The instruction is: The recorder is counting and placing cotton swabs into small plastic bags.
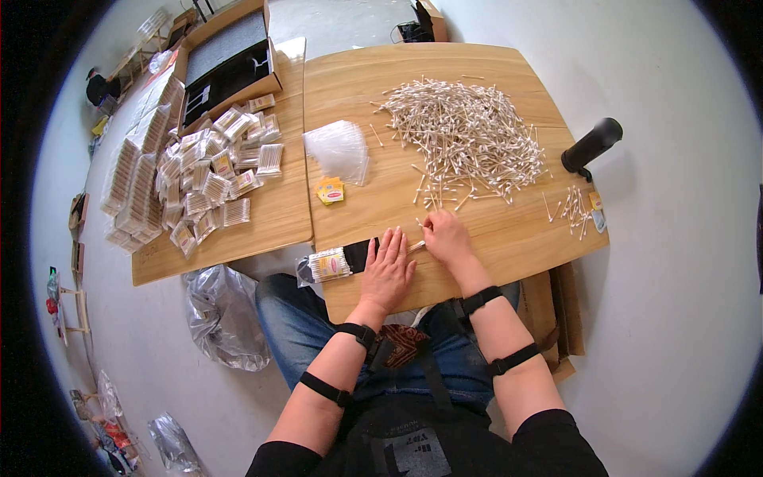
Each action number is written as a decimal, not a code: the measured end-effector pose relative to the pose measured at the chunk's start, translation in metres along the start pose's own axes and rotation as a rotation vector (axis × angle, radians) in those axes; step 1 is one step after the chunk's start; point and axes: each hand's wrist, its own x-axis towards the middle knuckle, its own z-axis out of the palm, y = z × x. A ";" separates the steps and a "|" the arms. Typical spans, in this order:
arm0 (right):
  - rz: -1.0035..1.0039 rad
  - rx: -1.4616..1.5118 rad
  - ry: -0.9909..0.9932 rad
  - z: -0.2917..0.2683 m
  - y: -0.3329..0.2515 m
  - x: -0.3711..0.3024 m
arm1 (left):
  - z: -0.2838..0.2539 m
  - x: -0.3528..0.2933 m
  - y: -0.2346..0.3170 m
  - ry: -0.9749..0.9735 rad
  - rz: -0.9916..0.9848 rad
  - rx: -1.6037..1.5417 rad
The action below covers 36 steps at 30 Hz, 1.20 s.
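My left hand (386,272) lies flat, fingers stretched, over the right end of a black strip (358,254). At the strip's left end, a clear bag of cotton swabs with a printed card (327,265) rests by the table's near edge. My right hand (447,238) is closed in a pinch, and a cotton swab's white tip (419,223) sticks out by its fingers. Between the hands lies another cotton swab (416,247). Beyond them a big heap of loose cotton swabs (469,139) spreads over the wooden table (493,230).
Flat clear bags (340,153) and small yellow cards (329,191) lie left of the heap. Filled swab packs (214,187) pile up farther left, beside an open cardboard box (274,75). At right stand a black cylinder (592,145) and a few stray swabs (574,208).
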 end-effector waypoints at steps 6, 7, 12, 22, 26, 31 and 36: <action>-0.150 -0.011 0.027 -0.004 -0.002 0.016 | -0.001 0.000 -0.001 -0.036 -0.008 0.053; -0.206 0.009 0.042 -0.003 -0.002 0.017 | -0.001 0.001 0.000 -0.036 -0.006 0.052; -0.248 0.121 -0.088 -0.004 -0.010 0.019 | -0.002 0.000 -0.001 0.040 0.018 0.002; -0.260 0.213 -0.038 0.001 -0.009 0.008 | 0.001 0.001 -0.001 0.098 -0.065 -0.131; -0.201 0.360 -0.132 0.004 -0.006 0.001 | 0.004 0.001 -0.003 0.090 -0.073 -0.116; -0.069 0.127 0.273 -0.007 0.005 0.013 | -0.006 0.000 0.000 0.037 -0.069 -0.068; -0.076 -0.027 0.195 0.000 0.011 0.026 | -0.008 0.001 0.000 -0.018 0.062 0.009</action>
